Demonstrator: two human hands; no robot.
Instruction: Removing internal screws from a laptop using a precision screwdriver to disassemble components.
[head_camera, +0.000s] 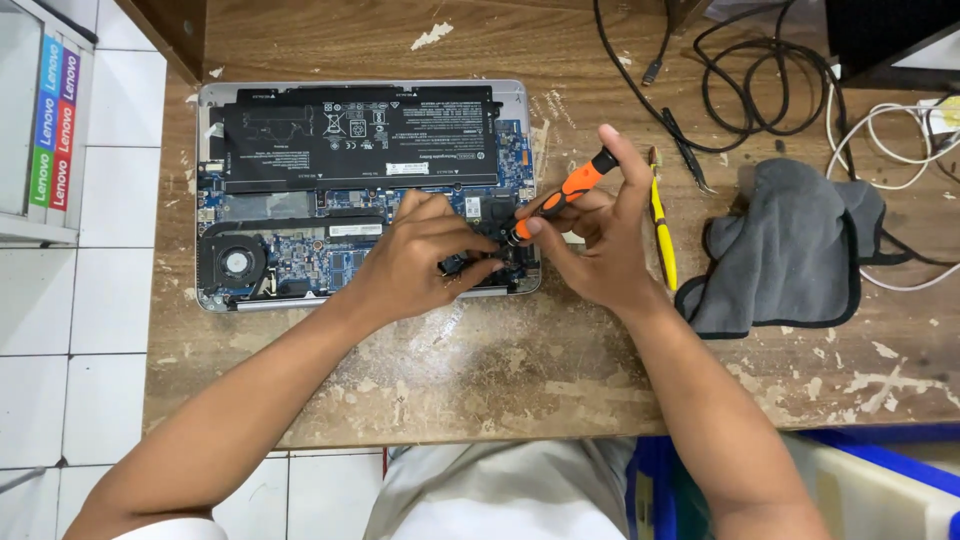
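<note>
While the left hand (425, 255) steadies the opened laptop (360, 190) (battery exposed), the right hand (590, 235) grips a screwdriver (565, 192).

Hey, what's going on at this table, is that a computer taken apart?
Yes. An opened laptop lies bottom up on a worn wooden table, its black battery and fan exposed. The person's right hand holds an orange screwdriver, tip down near the board's right corner, while the left hand steadies a part there. A yellow tool, grey cloth and cables lie to the right.
</note>
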